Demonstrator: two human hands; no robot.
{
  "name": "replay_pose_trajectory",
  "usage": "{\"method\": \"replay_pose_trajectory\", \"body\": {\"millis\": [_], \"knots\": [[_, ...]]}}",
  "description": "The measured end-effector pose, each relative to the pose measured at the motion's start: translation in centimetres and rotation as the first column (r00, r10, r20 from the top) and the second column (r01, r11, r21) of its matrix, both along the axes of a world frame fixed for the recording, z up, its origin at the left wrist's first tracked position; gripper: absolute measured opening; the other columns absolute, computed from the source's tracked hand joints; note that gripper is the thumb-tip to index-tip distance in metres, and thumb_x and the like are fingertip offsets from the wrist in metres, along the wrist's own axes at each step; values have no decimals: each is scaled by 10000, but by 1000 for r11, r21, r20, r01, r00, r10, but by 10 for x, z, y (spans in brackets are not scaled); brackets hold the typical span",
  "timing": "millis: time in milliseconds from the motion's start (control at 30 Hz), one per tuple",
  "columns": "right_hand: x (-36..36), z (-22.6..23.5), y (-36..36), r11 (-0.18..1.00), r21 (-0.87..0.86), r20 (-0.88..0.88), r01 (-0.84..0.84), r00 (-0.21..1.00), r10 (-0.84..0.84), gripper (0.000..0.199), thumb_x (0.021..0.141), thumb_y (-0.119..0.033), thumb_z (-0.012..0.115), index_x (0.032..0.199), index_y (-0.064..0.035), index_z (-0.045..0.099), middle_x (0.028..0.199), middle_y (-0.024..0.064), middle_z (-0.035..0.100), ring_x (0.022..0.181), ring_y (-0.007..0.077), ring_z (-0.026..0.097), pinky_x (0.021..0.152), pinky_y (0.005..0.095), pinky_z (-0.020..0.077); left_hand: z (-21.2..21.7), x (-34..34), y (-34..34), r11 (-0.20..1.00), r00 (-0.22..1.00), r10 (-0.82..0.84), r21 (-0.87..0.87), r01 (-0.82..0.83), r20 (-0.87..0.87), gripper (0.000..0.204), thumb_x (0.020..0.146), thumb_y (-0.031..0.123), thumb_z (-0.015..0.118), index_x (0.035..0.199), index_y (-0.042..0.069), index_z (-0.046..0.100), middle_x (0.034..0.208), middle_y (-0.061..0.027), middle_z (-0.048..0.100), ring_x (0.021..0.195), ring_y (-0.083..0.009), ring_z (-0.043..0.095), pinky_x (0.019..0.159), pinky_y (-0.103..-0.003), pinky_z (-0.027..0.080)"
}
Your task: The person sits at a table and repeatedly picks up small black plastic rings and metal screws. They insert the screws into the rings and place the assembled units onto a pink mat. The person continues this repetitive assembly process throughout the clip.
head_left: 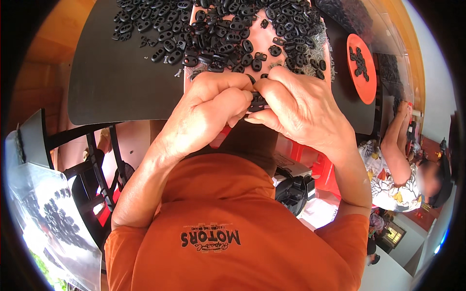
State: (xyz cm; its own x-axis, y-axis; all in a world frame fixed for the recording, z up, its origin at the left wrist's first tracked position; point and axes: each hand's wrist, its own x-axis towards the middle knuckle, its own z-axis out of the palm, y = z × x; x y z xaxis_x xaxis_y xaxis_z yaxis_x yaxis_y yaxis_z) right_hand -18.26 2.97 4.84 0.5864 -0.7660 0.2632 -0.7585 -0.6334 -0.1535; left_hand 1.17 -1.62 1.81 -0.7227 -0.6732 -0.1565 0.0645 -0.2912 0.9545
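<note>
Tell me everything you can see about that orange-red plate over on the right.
The plate is a plain orange-red, smooth and plastic-looking. It appears as a tall oval, perhaps stretched by the wide lens. It lies face up on the dark table, near its right side. A loose cluster of small black pieces sits around its middle, leaving much of its surface bare. Neither the left hand nor the right hand touches it.

Appears to be a small hand-assembly workshop.
Black two-holed plastic pieces (226,48) and small silvery parts (316,46) heap the far side of a dark surface (111,87); right, an orange plate (367,92) and another person (394,167).
</note>
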Motion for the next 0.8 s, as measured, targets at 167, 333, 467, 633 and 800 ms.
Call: {"method": "replay_pose_trajectory", "body": {"millis": [167, 333, 467, 633, 800], "knots": [[4, -3, -4, 999, -42, 30, 0, 1000, 1, 363, 737, -335, 748, 820, -62, 524, 810, 69, 548, 586, 220, 593, 499, 327, 479, 5, -1, 0, 997, 1000, 7, 73, -9, 27, 244, 855, 115, 439, 637, 8, 464, 585, 3, 438, 559, -66, 387, 504, -246, 323], [4, -8, -7, 997, -38, 38, -61, 997, 62, 376, 788, -345, 713, 758, -54, 476, 729, 87, 550, 584, 229, 595, 495, 334, 478, 5, -2, -1, 1000, 999, -5, 30, 4, 40, 255, 839, 99, 436, 600, 8, 446, 569, -8, 421, 523, -76, 386, 476, -256, 313], [7, -8, -3, 996, 92, 25, -23, 999, 21, 328, 791, -260, 715, 779, -30, 481, 715, 116, 515, 595, 297, 562, 507, 377, 450, 0, -3, 0, 1000, 998, 7, -8, -6, 63, 262, 825, 77, 427, 572, 9, 422, 559, -11, 411, 492, -82, 380, 437, -266, 313], [8, -7, -3, 982, 182, 23, -45, 999, 42, 312, 821, -226, 701, 768, -37, 458, 650, 99, 506, 550, 292, 546, 473, 376, 428, -2, -1, 1, 1000, 999, -4, -16, 5, 39, 260, 813, 59, 421, 558, 10, 409, 546, -11, 404, 485, -82, 380, 410, -273, 320], [5, -11, -3, 988, 138, 71, -64, 996, 55, 288, 829, -180, 692, 770, -42, 446, 617, 83, 502, 529, 279, 541, 463, 367, 419, -1, -5, 1, 996, 999, -3, -89, 7, 44, 252, 808, 62, 419, 563, 3, 410, 546, -12, 407, 494, -85, 379, 443, -266, 317]]}}
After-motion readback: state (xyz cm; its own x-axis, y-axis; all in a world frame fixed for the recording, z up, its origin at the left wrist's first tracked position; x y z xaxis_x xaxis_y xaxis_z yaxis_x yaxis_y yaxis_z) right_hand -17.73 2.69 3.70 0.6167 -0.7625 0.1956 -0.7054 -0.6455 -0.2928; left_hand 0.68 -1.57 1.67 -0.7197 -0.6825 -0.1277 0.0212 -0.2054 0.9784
